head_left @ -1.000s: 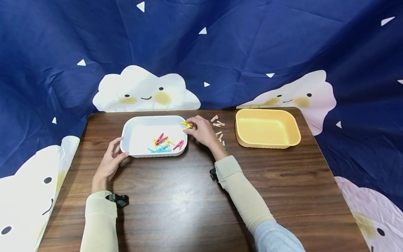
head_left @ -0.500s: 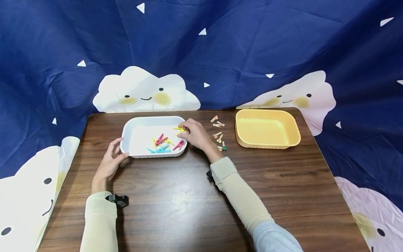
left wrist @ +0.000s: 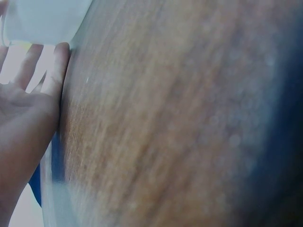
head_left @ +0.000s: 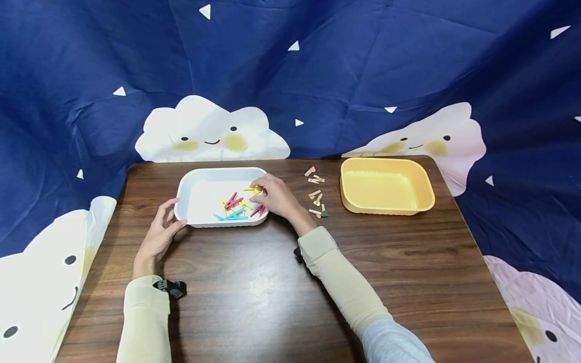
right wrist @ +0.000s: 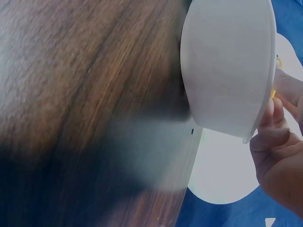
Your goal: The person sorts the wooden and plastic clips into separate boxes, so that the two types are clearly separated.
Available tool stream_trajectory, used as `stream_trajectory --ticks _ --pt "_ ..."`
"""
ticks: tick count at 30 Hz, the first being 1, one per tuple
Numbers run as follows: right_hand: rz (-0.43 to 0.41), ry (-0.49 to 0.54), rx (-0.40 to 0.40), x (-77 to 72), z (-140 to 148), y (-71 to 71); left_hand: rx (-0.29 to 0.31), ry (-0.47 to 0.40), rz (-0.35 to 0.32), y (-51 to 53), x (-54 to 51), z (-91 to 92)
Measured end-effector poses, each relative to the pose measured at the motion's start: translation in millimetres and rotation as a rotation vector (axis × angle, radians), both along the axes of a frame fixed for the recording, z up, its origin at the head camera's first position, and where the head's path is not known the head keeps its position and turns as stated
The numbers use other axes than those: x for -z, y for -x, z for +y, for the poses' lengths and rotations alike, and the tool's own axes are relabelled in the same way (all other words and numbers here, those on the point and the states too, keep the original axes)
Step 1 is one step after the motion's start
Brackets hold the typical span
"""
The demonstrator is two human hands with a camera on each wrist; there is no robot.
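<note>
Inside the white tray's (head_left: 204, 194) right end, I have a yellow clothespin (head_left: 252, 189) pinched in the right hand (head_left: 276, 197); the left hand (head_left: 158, 236), fingers spread, touches the left rim. A slack pinch could drop the clothespin; knuckles catching the rim could shift the tray.

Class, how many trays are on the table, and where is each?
2: the white tray on the left, its left end touched by the left hand, and the yellow tray on the right.
</note>
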State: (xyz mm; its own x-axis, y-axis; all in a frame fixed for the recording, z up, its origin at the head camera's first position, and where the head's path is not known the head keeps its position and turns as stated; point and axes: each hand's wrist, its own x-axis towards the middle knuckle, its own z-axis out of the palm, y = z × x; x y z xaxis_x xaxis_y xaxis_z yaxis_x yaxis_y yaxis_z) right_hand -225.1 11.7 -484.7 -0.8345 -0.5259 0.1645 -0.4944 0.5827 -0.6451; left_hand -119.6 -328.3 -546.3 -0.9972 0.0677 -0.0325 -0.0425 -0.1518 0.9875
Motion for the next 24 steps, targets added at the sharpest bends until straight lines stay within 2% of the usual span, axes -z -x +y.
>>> stream_trajectory --ticks 15,24 --pt "-0.019 -0.144 -0.010 -9.1 -15.0 -4.8 0.003 -0.005 0.010 0.7 0.1 0.1" --pt "-0.018 -0.122 -0.061 -11.6 -15.2 -8.0 0.009 -0.022 0.011 -0.4 -1.2 -0.5"
